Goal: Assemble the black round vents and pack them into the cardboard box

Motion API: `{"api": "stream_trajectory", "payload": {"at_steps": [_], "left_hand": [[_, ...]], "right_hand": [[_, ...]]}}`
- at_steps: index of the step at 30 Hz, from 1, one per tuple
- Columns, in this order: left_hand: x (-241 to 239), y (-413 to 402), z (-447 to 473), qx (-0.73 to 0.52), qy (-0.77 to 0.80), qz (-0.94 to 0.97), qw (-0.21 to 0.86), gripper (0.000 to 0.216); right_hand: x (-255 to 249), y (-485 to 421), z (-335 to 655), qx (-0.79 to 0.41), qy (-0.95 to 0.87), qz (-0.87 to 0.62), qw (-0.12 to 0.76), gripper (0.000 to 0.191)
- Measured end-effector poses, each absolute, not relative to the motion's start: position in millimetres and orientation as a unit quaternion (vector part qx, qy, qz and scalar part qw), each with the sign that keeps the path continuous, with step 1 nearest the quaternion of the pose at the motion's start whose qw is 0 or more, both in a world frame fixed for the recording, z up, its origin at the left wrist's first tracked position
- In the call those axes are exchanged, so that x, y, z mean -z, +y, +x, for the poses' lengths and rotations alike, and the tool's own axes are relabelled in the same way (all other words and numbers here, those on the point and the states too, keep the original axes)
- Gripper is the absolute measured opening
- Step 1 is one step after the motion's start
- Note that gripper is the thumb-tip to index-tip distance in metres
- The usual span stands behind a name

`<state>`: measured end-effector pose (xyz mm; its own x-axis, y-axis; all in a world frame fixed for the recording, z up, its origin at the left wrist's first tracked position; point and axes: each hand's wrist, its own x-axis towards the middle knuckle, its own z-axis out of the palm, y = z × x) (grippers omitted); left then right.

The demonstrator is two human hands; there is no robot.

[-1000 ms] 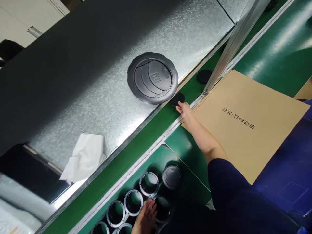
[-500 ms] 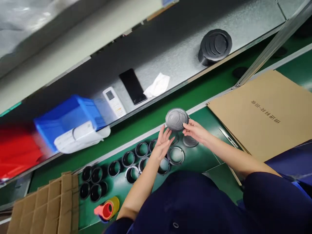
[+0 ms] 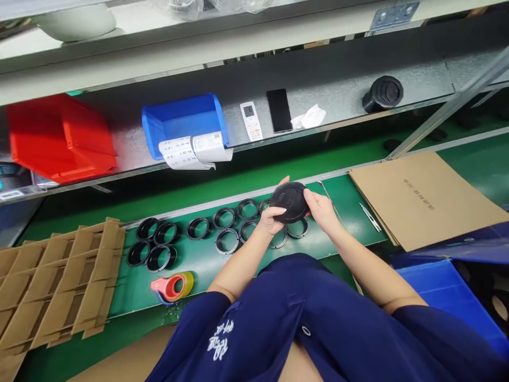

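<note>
Left hand: round black plastic cap is held in grip.
Right hand: same cap is held in grip.

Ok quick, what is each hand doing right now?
Left hand: closed on the left side of the round black vent cover.
Right hand: closed on the right side of the same cover.

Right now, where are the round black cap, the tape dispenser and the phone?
round black cap (image 3: 289, 201), head view, domed top
tape dispenser (image 3: 173, 287), head view, red body
phone (image 3: 279, 110), head view, dark screen
</note>
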<state>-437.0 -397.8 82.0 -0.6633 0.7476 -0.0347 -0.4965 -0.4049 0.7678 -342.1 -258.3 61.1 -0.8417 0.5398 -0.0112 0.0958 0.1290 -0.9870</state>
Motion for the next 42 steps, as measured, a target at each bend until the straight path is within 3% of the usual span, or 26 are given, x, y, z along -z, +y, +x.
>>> {"api": "stream_trajectory", "payload": {"at_steps": [3, 7, 10, 12, 14, 18, 23, 26, 31, 35, 42], "left_hand": [[-86.1, -398.7, -429.3, -0.812, 0.381, 0.18, 0.404, 0.089], [-89.3, -397.4, -422.5, -0.793, 0.34, 0.205, 0.462, 0.086], [-88.3, -394.9, -414.8, -0.786, 0.325, 0.188, 0.491, 0.084], [-86.7, -392.1, -408.3, -0.781, 0.322, 0.166, 0.508, 0.082], [-85.3, -388.6, -401.7, -0.779, 0.318, 0.145, 0.52, 0.076], [-83.2, -382.3, -391.4, -0.787, 0.311, 0.093, 0.524, 0.066], [-79.5, -379.4, -387.4, -0.804, 0.308, 0.056, 0.506, 0.06], [-79.4, -377.1, -387.3, -0.81, 0.315, 0.045, 0.493, 0.058], [-78.4, -370.7, -386.5, -0.788, 0.319, 0.024, 0.526, 0.058], [-70.3, -364.7, -384.5, -0.763, 0.323, 0.027, 0.56, 0.055], [-55.2, -347.8, -377.4, -0.719, 0.339, 0.028, 0.606, 0.058]], "right_hand": [[-59.6, -268.8, -316.4, -0.528, -0.801, -0.206, 0.19, 0.049], [-55.5, -277.1, -271.3, -0.547, -0.808, -0.153, 0.155, 0.044], [-58.7, -273.1, -249.7, -0.526, -0.768, -0.214, 0.297, 0.034], [-60.4, -270.7, -242.5, -0.44, -0.77, -0.23, 0.4, 0.036], [-57.7, -273.5, -238.6, -0.32, -0.817, -0.195, 0.438, 0.04], [-38.5, -294.5, -235.3, -0.152, -0.904, -0.116, 0.382, 0.047], [-17.5, -299.5, -237.2, -0.112, -0.914, -0.123, 0.37, 0.048], [-13.3, -290.9, -239.0, -0.13, -0.897, -0.168, 0.388, 0.048], [-15.6, -283.7, -232.3, -0.25, -0.884, -0.061, 0.389, 0.042], [-23.4, -258.2, -226.8, -0.374, -0.773, -0.243, 0.451, 0.04], [-12.4, -227.5, -238.0, -0.635, -0.635, -0.265, 0.352, 0.032]]}}
